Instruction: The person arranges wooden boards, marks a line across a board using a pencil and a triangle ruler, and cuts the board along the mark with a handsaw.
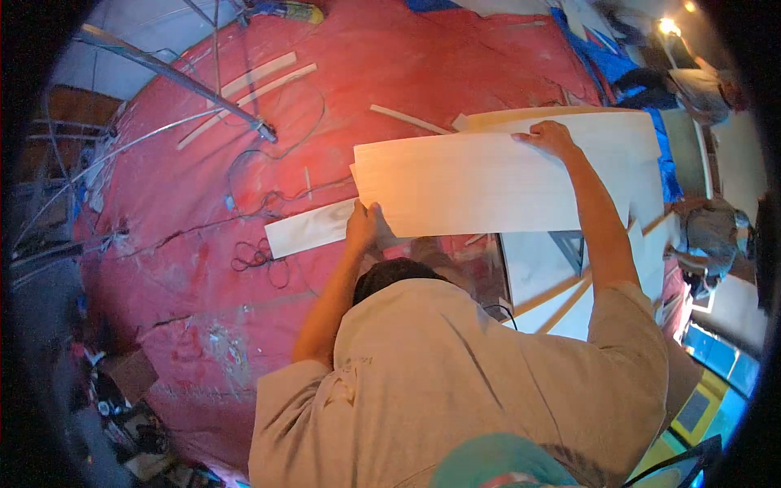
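In the head view, our 2 hands grip the pale wooden panel [455, 183] in front of us: the left hand [359, 226] closes at its lower left corner, the right hand [553, 138] curls over its far edge. We should support it evenly, lest it bow.

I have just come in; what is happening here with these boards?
A person holds a wide, pale board with both hands: the left hand is at its left end, and the right hand grips its far long edge. Near the left hand, a narrower white board lies over the red floor covering. Thin strips lie farther off. To the right, a dark triangular tool rests on a white surface.
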Motion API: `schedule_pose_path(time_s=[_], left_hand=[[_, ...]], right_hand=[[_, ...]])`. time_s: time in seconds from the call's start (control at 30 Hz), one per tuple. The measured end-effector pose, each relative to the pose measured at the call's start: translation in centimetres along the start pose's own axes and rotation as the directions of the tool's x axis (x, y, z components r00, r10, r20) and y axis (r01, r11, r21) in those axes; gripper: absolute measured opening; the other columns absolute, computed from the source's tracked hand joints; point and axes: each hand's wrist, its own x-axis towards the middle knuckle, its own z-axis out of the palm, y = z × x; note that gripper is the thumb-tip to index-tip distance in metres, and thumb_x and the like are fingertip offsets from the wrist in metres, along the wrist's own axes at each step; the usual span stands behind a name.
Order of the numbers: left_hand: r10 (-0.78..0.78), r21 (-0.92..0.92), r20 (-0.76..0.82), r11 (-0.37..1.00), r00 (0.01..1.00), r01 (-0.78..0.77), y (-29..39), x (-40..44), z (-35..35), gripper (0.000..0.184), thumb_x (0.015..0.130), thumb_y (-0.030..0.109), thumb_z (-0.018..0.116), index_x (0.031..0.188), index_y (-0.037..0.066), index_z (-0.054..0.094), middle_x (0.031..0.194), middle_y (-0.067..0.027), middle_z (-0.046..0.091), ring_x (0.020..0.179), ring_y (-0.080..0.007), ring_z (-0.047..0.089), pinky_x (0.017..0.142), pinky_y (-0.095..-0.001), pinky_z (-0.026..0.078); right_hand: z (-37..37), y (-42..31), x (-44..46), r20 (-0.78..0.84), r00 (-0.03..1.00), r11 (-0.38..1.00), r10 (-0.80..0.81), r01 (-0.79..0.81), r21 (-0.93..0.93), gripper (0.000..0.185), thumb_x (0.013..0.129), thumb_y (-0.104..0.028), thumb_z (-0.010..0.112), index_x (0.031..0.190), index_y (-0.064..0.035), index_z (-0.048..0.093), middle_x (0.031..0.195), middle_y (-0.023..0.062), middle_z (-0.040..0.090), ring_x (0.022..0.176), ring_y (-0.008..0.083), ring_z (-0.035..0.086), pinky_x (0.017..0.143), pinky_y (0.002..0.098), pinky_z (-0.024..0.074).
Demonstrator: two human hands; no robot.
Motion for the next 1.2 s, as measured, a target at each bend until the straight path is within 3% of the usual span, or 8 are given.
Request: schedule_pose_path(time_s=[0.07,0.13,0.27,0.37,0.47,0.7,0.97,1.2], left_hand=[[-0.128,0.295,-0.175,0.939,0.976,0.176,1.0,-0.9,1.3,0.047,0.103,0.045,0.054,0.116,-0.001,0.055,0.102,-0.0286,0.070,0.098,-0.0500,0.066,0.082,-0.0546,0.051],[-0.180,0.322,-0.166,0.919,0.969,0.226,1.3,-1.8,2.0,0.042,0.102,0.038,0.059,0.118,-0.001,0.053,0.103,-0.0302,0.069,0.098,-0.0516,0.066,0.081,-0.0573,0.051],[-0.167,0.395,-0.170,0.891,0.971,0.222,1.6,-2.8,3.7,0.035,0.098,0.026,0.065,0.113,-0.002,0.051,0.102,-0.0314,0.069,0.098,-0.0510,0.066,0.080,-0.0555,0.052],[-0.144,0.304,-0.233,0.929,0.962,0.213,1.0,-2.8,4.4,0.032,0.096,0.024,0.068,0.107,-0.002,0.052,0.094,-0.0295,0.068,0.093,-0.0491,0.067,0.078,-0.0544,0.051],[-0.103,0.358,-0.217,0.917,0.971,0.177,1.0,-1.9,3.3,0.029,0.093,0.021,0.072,0.099,-0.003,0.055,0.087,-0.0272,0.068,0.085,-0.0462,0.067,0.073,-0.0515,0.051],[-0.116,0.337,-0.087,0.931,0.989,0.139,1.0,-1.1,1.7,0.038,0.091,0.032,0.074,0.088,-0.003,0.059,0.081,-0.0252,0.068,0.075,-0.0430,0.065,0.068,-0.0488,0.051],[-0.140,0.414,0.034,0.903,0.990,0.113,1.8,0.9,-0.5,0.043,0.094,0.035,0.071,0.098,-0.006,0.061,0.093,-0.0305,0.070,0.091,-0.0490,0.068,0.078,-0.0530,0.053],[-0.226,0.361,0.167,0.920,0.960,0.154,1.7,1.1,-2.2,0.038,0.092,0.028,0.071,0.098,-0.008,0.065,0.093,-0.0318,0.071,0.093,-0.0487,0.070,0.081,-0.0536,0.055]], right_hand=[[-0.7,-0.8,2.4,0.167,0.986,0.997,0.030,-0.040,0.060,0.069,0.082,-0.076,0.066,0.078,-0.0077,0.073,0.083,0.0167,0.073,0.086,0.0357,0.070,0.078,0.0477,0.0521],[3.8,1.3,6.5,-0.145,0.983,0.986,-0.117,0.132,0.099,0.067,0.084,-0.069,0.070,0.113,-0.0092,0.074,0.110,0.0203,0.073,0.106,0.0391,0.068,0.092,0.0487,0.0517],[7.3,1.7,9.3,-0.378,0.895,0.963,-0.234,0.268,0.039,0.076,0.085,-0.063,0.073,0.139,-0.0099,0.062,0.131,0.0225,0.065,0.122,0.0400,0.061,0.105,0.0494,0.0470],[11.1,1.2,8.2,-0.107,0.955,0.950,-0.276,0.288,0.119,0.083,0.080,-0.059,0.078,0.145,-0.0118,0.057,0.153,0.0134,0.050,0.141,0.0354,0.047,0.116,0.0525,0.0363],[11.8,0.1,4.6,-0.337,0.902,0.922,-0.271,0.344,0.179,0.089,0.076,-0.053,0.083,0.149,-0.0134,0.050,0.161,0.0113,0.038,0.147,0.0364,0.038,0.120,0.0528,0.0316],[12.2,-2.0,5.7,-0.183,0.970,0.965,-0.161,0.193,0.176,0.109,0.068,-0.060,0.087,0.157,-0.0200,0.039,0.168,0.0141,0.020,0.155,0.0436,0.018,0.120,0.0671,0.0215],[10.2,-7.2,6.2,0.021,1.000,0.994,-0.007,0.005,0.107,0.116,0.064,-0.062,0.088,0.157,-0.0134,0.039,0.166,0.0164,0.027,0.156,0.0399,0.016,0.117,0.0699,0.0254],[11.5,-7.9,6.5,0.014,0.999,0.995,-0.031,0.030,0.091,0.116,0.062,-0.056,0.092,0.153,-0.0032,0.043,0.163,0.0206,0.035,0.154,0.0428,0.023,0.126,0.0511,0.0234]])
